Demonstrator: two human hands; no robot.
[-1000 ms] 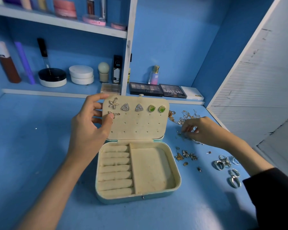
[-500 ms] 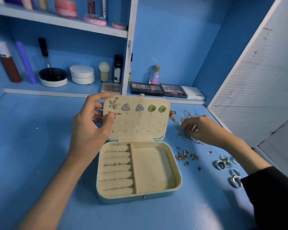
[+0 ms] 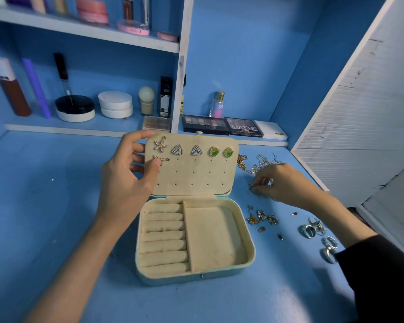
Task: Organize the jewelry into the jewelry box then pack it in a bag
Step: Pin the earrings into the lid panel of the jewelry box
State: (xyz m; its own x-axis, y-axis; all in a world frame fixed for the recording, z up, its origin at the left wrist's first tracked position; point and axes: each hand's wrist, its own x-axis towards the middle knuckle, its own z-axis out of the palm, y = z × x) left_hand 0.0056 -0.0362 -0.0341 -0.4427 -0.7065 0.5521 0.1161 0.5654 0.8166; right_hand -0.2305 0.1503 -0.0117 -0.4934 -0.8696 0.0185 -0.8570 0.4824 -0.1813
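1. Left hand holds the lid of the open jewelry box. Its fingers wrap the lid's left edge and the thumb presses a gold earring into the second row.
2. Right hand is down on the bench, right of the box, with fingers curled onto a small piece. Can't tell if it is pinched yet.
3. The top row of the lid is filled: star earring, triangle studs, green studs. The box's ring rolls and tray are bare. Chains, gold charms and rings lie loose on the bench, right of the box. No bag in view.
4. Risk: the gold earring looks half-seated, so if the thumb lets go it may drop out.
5. Risk: pushing hard on the lid could tip it back or slide the box.
6. Risk: the small piece sits near the chains, so lifting it could snag and drag them.
7. Risk: tiny pieces could slip from the fingertips and roll away.
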